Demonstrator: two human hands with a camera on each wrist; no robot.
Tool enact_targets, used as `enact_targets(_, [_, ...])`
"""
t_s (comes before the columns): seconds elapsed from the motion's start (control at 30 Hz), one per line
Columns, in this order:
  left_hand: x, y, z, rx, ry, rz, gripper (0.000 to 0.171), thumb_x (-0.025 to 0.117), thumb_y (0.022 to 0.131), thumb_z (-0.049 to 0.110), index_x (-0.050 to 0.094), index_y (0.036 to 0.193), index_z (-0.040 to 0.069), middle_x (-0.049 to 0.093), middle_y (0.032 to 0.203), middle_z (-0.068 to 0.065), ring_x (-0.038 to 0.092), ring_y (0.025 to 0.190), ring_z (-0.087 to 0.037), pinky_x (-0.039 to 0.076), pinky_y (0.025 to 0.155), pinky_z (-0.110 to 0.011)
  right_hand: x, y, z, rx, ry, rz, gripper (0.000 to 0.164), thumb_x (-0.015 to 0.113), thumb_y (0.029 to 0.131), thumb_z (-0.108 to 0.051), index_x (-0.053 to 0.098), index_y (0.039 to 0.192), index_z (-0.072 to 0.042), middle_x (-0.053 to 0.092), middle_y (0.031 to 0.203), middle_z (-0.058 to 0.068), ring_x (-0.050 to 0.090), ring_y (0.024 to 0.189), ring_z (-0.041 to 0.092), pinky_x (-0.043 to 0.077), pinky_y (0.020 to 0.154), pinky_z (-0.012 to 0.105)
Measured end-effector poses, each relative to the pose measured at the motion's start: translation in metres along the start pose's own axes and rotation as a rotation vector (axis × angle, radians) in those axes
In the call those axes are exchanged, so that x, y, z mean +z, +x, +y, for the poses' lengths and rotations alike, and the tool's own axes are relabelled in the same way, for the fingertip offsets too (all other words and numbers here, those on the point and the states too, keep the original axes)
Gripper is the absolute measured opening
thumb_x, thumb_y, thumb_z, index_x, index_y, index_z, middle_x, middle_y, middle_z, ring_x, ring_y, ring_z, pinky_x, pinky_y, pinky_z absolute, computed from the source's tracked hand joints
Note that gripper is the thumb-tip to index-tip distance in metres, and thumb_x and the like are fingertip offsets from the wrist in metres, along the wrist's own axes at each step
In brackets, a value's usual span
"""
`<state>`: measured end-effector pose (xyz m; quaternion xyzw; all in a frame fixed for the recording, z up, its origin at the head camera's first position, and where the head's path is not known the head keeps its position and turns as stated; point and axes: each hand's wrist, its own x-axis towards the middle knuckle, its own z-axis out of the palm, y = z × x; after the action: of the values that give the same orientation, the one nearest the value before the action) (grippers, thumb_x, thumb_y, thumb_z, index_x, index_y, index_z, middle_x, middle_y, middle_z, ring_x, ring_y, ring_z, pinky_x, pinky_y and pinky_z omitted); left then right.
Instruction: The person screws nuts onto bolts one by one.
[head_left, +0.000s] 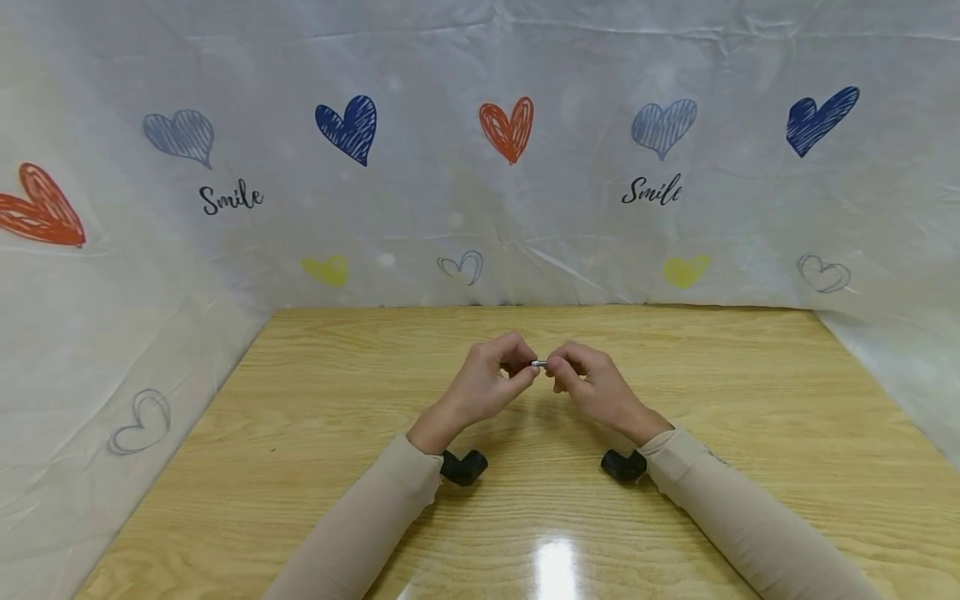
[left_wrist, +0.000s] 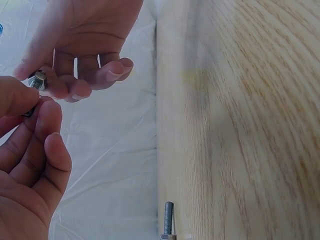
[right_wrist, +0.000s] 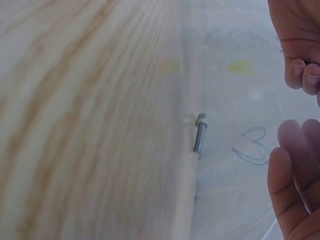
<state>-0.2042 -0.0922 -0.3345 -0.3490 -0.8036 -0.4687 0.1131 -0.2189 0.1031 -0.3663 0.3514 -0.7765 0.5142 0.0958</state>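
Note:
Above the table, both hands meet around a small silver bolt (head_left: 541, 363). My left hand (head_left: 483, 383) pinches its left end between thumb and index finger. My right hand (head_left: 596, 383) pinches the other end, where a hex nut (left_wrist: 39, 77) sits beside the bare thread in the left wrist view. In that view some dark metal (left_wrist: 28, 113) shows between the left fingertips. A second bolt (right_wrist: 200, 132) lies on the table, seen in both wrist views and hidden in the head view. In the right wrist view the pinched bolt is out of frame.
The wooden table (head_left: 337, 375) ends at a white sheet (head_left: 420, 200) printed with hearts and "Smile". The sheet also runs along the left and right sides. Black wrist mounts (head_left: 465, 468) sit under both forearms.

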Motion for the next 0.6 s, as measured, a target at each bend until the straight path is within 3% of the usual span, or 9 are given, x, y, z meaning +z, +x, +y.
enact_targets(0.17, [0.007,0.001,-0.018,-0.022,0.010,0.020,0.006,0.061,0.087,-0.009,0.062,0.088,-0.003,0.064,0.079,-0.013,0.058,0.064,-0.023,0.050,0.061,-0.036,-0.002,-0.001,0.001,0.035,0.023,-0.018,0.013,0.048,0.100,-0.006,0.061,0.100,-0.004,0.060,0.082,0.007,0.060,0.068,0.028,0.047,0.059,0.030])
enact_targets(0.3, [0.011,0.001,-0.036,-0.023,0.015,0.028,0.006,0.063,0.087,-0.006,0.063,0.089,0.000,0.064,0.079,-0.009,0.058,0.065,-0.021,0.050,0.061,-0.035,-0.002,-0.001,-0.001,0.037,0.017,-0.014,0.017,0.055,0.097,-0.005,0.055,0.113,-0.001,0.060,0.090,0.009,0.061,0.069,0.021,0.047,0.059,0.031])
enact_targets(0.43, [0.010,0.001,-0.042,-0.011,0.009,0.028,0.006,0.065,0.088,-0.001,0.063,0.089,0.005,0.064,0.079,-0.002,0.058,0.065,-0.015,0.049,0.060,-0.033,-0.001,-0.001,-0.002,-0.009,0.018,0.002,0.026,0.061,0.091,0.001,0.052,0.116,0.001,0.059,0.099,0.015,0.061,0.070,0.022,0.049,0.063,0.034])
enact_targets(0.6, [0.009,0.001,-0.043,0.003,0.016,0.028,0.006,0.064,0.089,0.003,0.063,0.089,0.008,0.063,0.078,0.003,0.057,0.065,-0.009,0.049,0.060,-0.028,-0.001,-0.001,-0.001,-0.043,0.035,-0.009,0.021,0.057,0.092,0.005,0.052,0.112,0.003,0.060,0.093,0.015,0.061,0.066,0.022,0.050,0.061,0.036])
